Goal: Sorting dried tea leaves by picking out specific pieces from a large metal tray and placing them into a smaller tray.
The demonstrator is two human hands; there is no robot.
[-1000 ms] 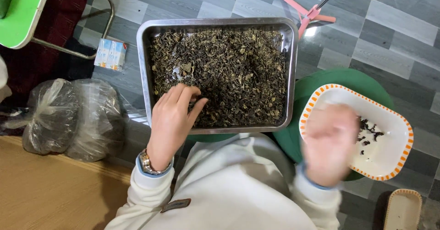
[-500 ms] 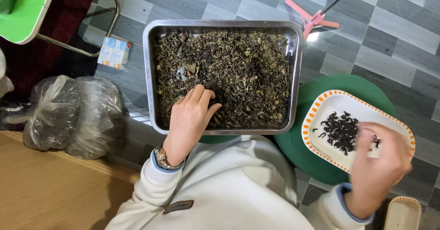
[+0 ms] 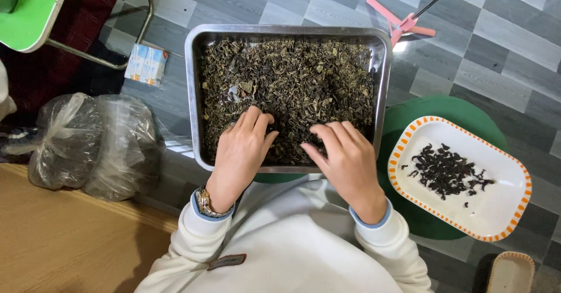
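Resting side by side in the metal tray (image 3: 194,94), both hands sit on the dried leaves (image 3: 292,82). Left hand (image 3: 241,153) lies loosely open, fingers slightly spread, tips pressing the leaves at the near edge. Right hand (image 3: 346,155) is open too, fingers gently curled, gripping nothing. Beside it, an orange-rimmed white dish (image 3: 502,211) holds dark picked pieces (image 3: 445,169).

Fingertips of both hands buried among dried dark leaves (image 3: 292,88), green plastic chair seat (image 3: 26,12) cropped top-left, beige oval dish (image 3: 511,272) cut off below
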